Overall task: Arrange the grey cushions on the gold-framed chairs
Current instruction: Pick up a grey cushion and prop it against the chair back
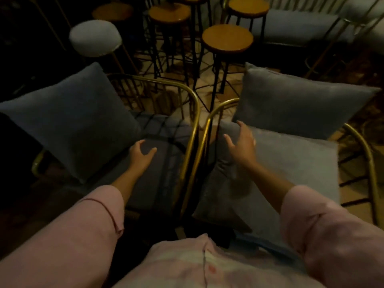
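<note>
Two gold-framed chairs stand side by side below me, the left chair (193, 125) and the right chair (365, 154). A dark grey cushion (68, 121) leans on the left chair's far side. On the right chair, one grey cushion (299, 102) stands against the back and another grey cushion (291, 173) lies flat on the seat. My left hand (141, 155) hovers over the left chair's dark seat pad (158, 183), fingers curled apart, holding nothing. Fingers spread, my right hand (242, 142) is at the flat cushion's far left corner, not gripping it.
Several wooden-topped bar stools (227, 38) on black legs crowd the floor just beyond the chairs. A white padded stool (94, 37) with gold legs stands at the back left. A grey bench (301, 26) runs along the back right.
</note>
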`<state>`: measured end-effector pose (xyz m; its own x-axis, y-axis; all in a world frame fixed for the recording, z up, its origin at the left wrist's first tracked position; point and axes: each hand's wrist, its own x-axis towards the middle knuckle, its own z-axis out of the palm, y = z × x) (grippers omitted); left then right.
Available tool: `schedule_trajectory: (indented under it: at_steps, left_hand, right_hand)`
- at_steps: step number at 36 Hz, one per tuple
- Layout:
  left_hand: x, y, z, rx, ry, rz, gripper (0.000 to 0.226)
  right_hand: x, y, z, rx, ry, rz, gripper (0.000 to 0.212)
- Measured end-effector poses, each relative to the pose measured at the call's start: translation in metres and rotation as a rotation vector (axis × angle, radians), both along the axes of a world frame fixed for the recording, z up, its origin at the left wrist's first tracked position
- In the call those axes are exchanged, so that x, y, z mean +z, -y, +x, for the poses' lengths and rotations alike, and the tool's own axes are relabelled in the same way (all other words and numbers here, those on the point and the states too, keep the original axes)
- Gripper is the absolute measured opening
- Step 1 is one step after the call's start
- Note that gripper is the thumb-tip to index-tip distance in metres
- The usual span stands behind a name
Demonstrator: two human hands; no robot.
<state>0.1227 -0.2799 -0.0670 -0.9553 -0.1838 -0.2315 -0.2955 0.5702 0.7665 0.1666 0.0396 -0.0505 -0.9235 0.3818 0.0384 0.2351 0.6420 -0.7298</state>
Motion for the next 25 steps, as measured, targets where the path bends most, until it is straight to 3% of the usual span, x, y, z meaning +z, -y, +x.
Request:
schedule_trajectory:
  at_steps: [7,10,14,21,25]
  left_hand:
    - [0.036,0.136,-0.067,0.022,0.002,-0.121,0.058]
    - [0.048,0.192,-0.104,0.013,-0.001,-0.187,0.059]
    - [0.051,0.258,-0.157,-0.107,0.015,-0.370,0.066]
    - [0.043,0.324,-0.244,-0.213,-0.015,-0.644,0.077]
    - [0.029,0.356,-0.291,-0.306,-0.021,-0.731,0.096]
  right_hand:
    - [-0.015,0.135,-0.085,0.078,0.132,-0.143,0.068]
    - [-0.025,0.193,-0.112,0.068,0.194,-0.304,0.071]
    - [-0.043,0.263,-0.138,0.042,0.310,-0.465,0.074]
    - [-0.095,0.352,-0.172,-0.008,0.527,-0.625,0.088]
    - [-0.138,0.387,-0.186,-0.055,0.613,-0.701,0.093]
